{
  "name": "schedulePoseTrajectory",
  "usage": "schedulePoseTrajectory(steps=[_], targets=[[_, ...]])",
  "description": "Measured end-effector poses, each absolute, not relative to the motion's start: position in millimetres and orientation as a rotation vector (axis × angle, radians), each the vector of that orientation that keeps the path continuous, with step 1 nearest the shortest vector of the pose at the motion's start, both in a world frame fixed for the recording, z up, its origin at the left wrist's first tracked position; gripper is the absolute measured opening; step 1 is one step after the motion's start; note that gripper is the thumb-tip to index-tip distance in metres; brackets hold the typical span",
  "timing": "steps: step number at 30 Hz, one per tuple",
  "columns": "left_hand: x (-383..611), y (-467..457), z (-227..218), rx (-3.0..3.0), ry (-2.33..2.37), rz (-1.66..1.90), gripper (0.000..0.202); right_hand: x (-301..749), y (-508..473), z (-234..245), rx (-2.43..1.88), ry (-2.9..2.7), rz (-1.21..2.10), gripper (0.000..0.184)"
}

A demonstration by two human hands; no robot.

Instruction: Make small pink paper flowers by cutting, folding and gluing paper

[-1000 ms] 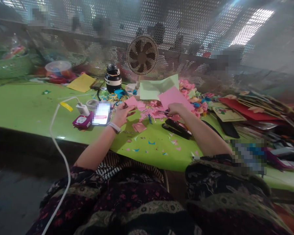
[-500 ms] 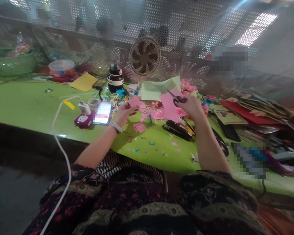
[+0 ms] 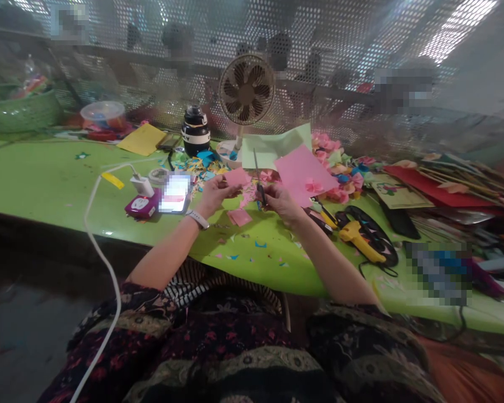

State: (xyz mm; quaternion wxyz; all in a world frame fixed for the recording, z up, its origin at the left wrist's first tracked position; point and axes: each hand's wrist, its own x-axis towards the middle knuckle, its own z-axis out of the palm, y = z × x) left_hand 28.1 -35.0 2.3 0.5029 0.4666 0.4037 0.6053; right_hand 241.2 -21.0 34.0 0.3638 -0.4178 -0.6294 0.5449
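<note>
My left hand (image 3: pixel 215 195) pinches a small pink paper piece (image 3: pixel 236 177) above the green table (image 3: pixel 46 179). My right hand (image 3: pixel 280 202) grips a pair of scissors (image 3: pixel 258 180), blades pointing up, close beside the pink piece. Another pink square (image 3: pixel 239 217) lies on the table just below both hands, among small paper scraps. A larger pink sheet (image 3: pixel 302 172) carrying a paper flower lies right of my right hand.
A phone (image 3: pixel 175 193), charger (image 3: pixel 140 186) with white cable and a purple box sit left of my hands. A small fan (image 3: pixel 246 89), black jar (image 3: pixel 194 132), pale green sheet (image 3: pixel 273 146), paper flowers (image 3: pixel 340 168), yellow glue gun (image 3: pixel 361 240) and stacked card (image 3: pixel 437 193) surround them.
My right hand picked up the scissors from the pile, raised them at the right, then brought them left beside the pink piece held in my left hand. The left hand hardly moved.
</note>
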Motion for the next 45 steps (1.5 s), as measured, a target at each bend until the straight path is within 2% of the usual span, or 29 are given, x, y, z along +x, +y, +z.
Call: schedulePoseTrajectory(steps=[8, 16, 21, 30, 37, 45], targets=[[28, -36, 3, 1.106, 0.967, 1.426, 0.045, 239, -22, 23, -1.074, -1.713, 1.368, 0.062], [27, -34, 2, 1.103, 0.922, 1.391, 0.049, 237, -26, 23, -1.093, -1.79, 1.39, 0.041], [19, -28, -2, 1.066, 1.105, 1.442, 0.037, 241, -19, 23, -1.083, -1.731, 1.354, 0.05], [18, -31, -2, 1.138, 1.236, 1.086, 0.027, 247, -25, 39, -1.077, -1.66, 1.404, 0.053], [21, -33, 3, 1.04, 1.01, 1.248, 0.038, 239, -26, 33, -1.219, -1.668, 1.438, 0.033], [23, -35, 6, 1.011, 0.94, 1.312, 0.045, 232, -33, 34, -1.288, -1.721, 1.408, 0.026]])
